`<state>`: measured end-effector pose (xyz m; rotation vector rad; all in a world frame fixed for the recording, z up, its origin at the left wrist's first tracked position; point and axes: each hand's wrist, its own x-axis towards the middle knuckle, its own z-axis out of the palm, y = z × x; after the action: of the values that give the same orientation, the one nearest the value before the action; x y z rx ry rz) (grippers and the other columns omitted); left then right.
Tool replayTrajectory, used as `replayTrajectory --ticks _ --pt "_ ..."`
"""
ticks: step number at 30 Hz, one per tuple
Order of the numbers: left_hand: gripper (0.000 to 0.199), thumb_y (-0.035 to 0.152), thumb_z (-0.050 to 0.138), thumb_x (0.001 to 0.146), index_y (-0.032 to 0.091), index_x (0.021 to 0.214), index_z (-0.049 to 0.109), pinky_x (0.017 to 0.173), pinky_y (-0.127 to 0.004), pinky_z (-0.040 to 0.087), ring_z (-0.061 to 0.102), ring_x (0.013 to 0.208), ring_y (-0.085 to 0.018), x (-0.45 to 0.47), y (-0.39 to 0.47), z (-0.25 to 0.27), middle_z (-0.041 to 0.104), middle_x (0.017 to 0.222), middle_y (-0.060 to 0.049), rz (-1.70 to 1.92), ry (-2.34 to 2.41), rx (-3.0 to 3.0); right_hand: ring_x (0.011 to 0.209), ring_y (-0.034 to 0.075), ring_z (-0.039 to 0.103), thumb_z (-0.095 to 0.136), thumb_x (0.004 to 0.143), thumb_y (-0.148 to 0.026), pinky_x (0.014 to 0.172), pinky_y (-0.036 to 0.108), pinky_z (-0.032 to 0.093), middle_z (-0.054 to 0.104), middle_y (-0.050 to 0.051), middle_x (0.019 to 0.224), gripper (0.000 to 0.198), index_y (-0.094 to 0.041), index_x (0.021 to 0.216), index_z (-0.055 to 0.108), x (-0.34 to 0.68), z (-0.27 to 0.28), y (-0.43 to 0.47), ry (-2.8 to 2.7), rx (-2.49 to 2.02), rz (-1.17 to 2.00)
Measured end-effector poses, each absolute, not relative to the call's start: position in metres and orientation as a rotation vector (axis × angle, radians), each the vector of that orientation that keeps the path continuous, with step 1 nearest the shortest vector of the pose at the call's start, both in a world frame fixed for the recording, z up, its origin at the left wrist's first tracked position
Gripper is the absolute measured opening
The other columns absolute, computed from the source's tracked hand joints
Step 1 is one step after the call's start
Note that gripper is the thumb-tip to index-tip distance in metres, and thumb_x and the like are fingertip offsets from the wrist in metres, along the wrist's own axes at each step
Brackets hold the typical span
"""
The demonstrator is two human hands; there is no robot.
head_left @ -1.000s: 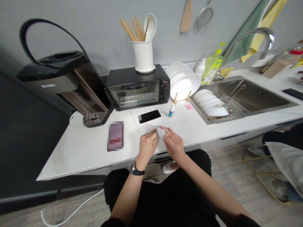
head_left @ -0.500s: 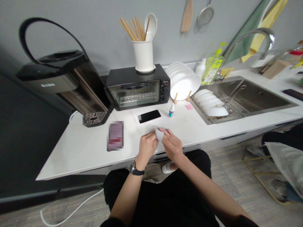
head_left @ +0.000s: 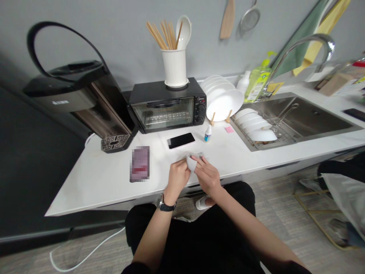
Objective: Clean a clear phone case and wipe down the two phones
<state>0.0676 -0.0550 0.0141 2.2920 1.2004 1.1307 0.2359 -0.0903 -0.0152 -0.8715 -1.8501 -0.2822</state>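
Observation:
Over the counter's front edge, both of my hands are closed on a thin pale grey cloth (head_left: 191, 163). My left hand (head_left: 178, 176), with a watch on its wrist, grips the cloth from the left side. From the right, my right hand (head_left: 208, 174) presses its fingers over it. Whether the folds cover anything else cannot be made out. Just beyond the hands lies a phone (head_left: 181, 140) with a dark screen. A small white and blue bottle (head_left: 208, 134) stands upright to the right of the phone. Left of my hands is a blurred-out purple item (head_left: 140, 163).
Along the wall stand a tall black dispenser (head_left: 85, 95), a toaster oven (head_left: 168, 106) with a white utensil holder (head_left: 174, 67) on top, and racked plates (head_left: 224, 104). A sink (head_left: 302, 114) holding bowls is at right, near a pink sticky note (head_left: 229, 129).
The view has shifted slightly, so the scene sits a little further right. My hands keep nearly the same hold on the cloth, with small finger movement.

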Motion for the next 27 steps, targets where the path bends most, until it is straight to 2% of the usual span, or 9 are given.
replayTrajectory --ticks 3,6,8,9,12,14,20,24,27 --pt "0.040 -0.001 0.055 0.076 0.034 0.065 0.070 0.062 -0.038 0.059 0.077 0.069 -0.025 0.066 -0.055 0.013 0.078 0.070 -0.003 1.097 1.207 2.269 0.132 0.027 0.073 0.053 0.098 0.000 0.117 0.044 0.061 0.081 0.005 0.135 0.056 -0.034 0.138 0.072 0.236 -0.015 -0.093 -1.893 -0.899 -0.244" --pt "0.042 0.006 0.054 0.089 0.039 0.090 0.080 0.078 -0.041 0.065 0.083 0.095 -0.027 0.062 -0.057 0.018 0.086 0.099 -0.003 1.160 1.109 2.209 0.133 0.026 0.072 0.051 0.100 -0.003 0.119 0.045 0.060 0.083 0.002 0.131 0.057 -0.038 0.142 0.071 0.248 -0.012 -0.088 -1.875 -0.962 -0.248" --pt "0.044 0.008 0.054 0.093 0.041 0.102 0.081 0.085 -0.042 0.066 0.083 0.106 -0.027 0.062 -0.058 0.019 0.086 0.112 -0.002 1.209 1.079 2.187 0.135 0.026 0.070 0.050 0.101 -0.002 0.122 0.044 0.058 0.084 0.003 0.129 0.057 -0.034 0.144 0.070 0.251 -0.011 -0.085 -1.849 -0.962 -0.255" --pt "0.043 0.007 0.055 0.091 0.040 0.100 0.082 0.083 -0.042 0.066 0.083 0.102 -0.027 0.062 -0.057 0.018 0.087 0.109 -0.002 1.214 1.089 2.189 0.137 0.026 0.069 0.050 0.100 -0.001 0.123 0.043 0.057 0.084 0.003 0.129 0.057 -0.032 0.144 0.070 0.249 -0.011 -0.085 -1.848 -0.947 -0.249" --pt "0.041 0.002 0.055 0.083 0.035 0.073 0.075 0.065 -0.039 0.061 0.079 0.072 -0.025 0.063 -0.056 0.014 0.082 0.078 -0.003 1.185 1.147 2.209 0.138 0.027 0.069 0.052 0.099 0.000 0.123 0.043 0.056 0.082 0.005 0.133 0.055 -0.029 0.141 0.072 0.239 -0.013 -0.089 -1.877 -0.887 -0.226" --pt "0.039 0.003 0.054 0.081 0.034 0.065 0.071 0.062 -0.040 0.058 0.074 0.064 -0.025 0.062 -0.055 0.011 0.077 0.068 -0.003 1.176 1.143 2.185 0.138 0.025 0.069 0.052 0.100 -0.001 0.124 0.043 0.055 0.080 0.005 0.136 0.054 -0.030 0.141 0.072 0.236 -0.013 -0.091 -1.924 -0.870 -0.224" --pt "0.030 0.026 0.059 0.093 0.044 0.098 0.082 0.082 -0.051 0.065 0.081 0.090 -0.031 0.056 -0.056 0.013 0.085 0.096 -0.001 1.198 1.072 1.990 0.142 0.024 0.065 0.049 0.102 0.000 0.123 0.046 0.057 0.083 0.004 0.130 0.051 -0.025 0.141 0.072 0.242 -0.010 -0.086 -1.879 -0.891 -0.296" --pt "0.029 0.024 0.067 0.086 0.037 0.062 0.074 0.071 -0.051 0.064 0.075 0.068 -0.031 0.060 -0.055 0.010 0.076 0.066 -0.004 1.185 1.071 1.922 0.141 0.024 0.067 0.050 0.103 -0.005 0.124 0.045 0.057 0.082 0.000 0.132 0.049 -0.034 0.131 0.079 0.233 -0.012 -0.094 -1.971 -0.938 -0.176" --pt "0.022 0.025 0.074 0.086 0.033 0.065 0.078 0.080 -0.050 0.068 0.079 0.076 -0.030 0.057 -0.057 0.013 0.082 0.075 -0.004 1.244 0.990 1.776 0.134 0.025 0.073 0.052 0.105 -0.013 0.119 0.048 0.061 0.083 -0.001 0.130 0.043 -0.036 0.127 0.081 0.242 -0.011 -0.095 -1.918 -0.972 -0.043"
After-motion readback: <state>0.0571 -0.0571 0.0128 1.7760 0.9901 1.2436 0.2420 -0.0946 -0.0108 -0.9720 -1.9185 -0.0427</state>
